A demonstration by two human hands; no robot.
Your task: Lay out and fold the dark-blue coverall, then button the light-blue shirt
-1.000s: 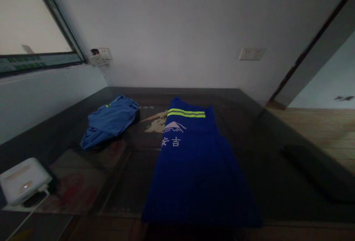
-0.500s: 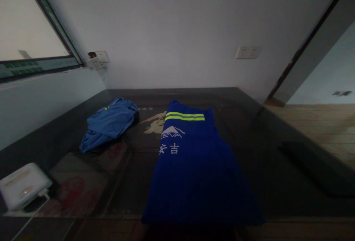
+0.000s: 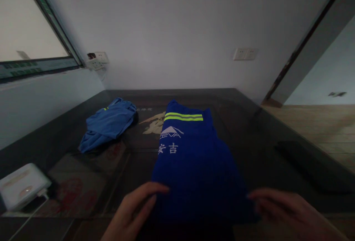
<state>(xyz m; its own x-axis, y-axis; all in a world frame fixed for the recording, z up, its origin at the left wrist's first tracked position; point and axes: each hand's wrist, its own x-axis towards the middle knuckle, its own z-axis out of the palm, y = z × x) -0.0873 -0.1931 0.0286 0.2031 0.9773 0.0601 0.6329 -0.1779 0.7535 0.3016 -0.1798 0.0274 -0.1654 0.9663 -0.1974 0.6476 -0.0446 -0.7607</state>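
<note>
**Both hands come into view at the blue work garment**

The left hand (image 3: pixel 133 209) and right hand (image 3: pixel 285 207), out of sight half a second ago, now reach the near part of the folded blue work garment (image 3: pixel 191 159). The garment lies flat between them on the dark table (image 3: pixel 246 130) and stretches away beyond both, its folds much as they were.

It is deep royal blue, longer than wide, with a straight left fold and a right side that slants outward toward the right hand. Across its far end runs a reflective band (image 3: pixel 183 117), two yellow-green stripes with grey between.

The left forefinger rests on the garment's left edge, the thumb bent a little below; the right fingertips meet its right edge. Whether either hand grips cloth, I cannot tell.

Beyond the left hand, pale print reads "CEVA" (image 3: pixel 170 135), the first letter partly cut by the fold, under a peaked logo (image 3: pixel 172 129); nearer the hand stands "安吉" (image 3: pixel 168 148).
</note>
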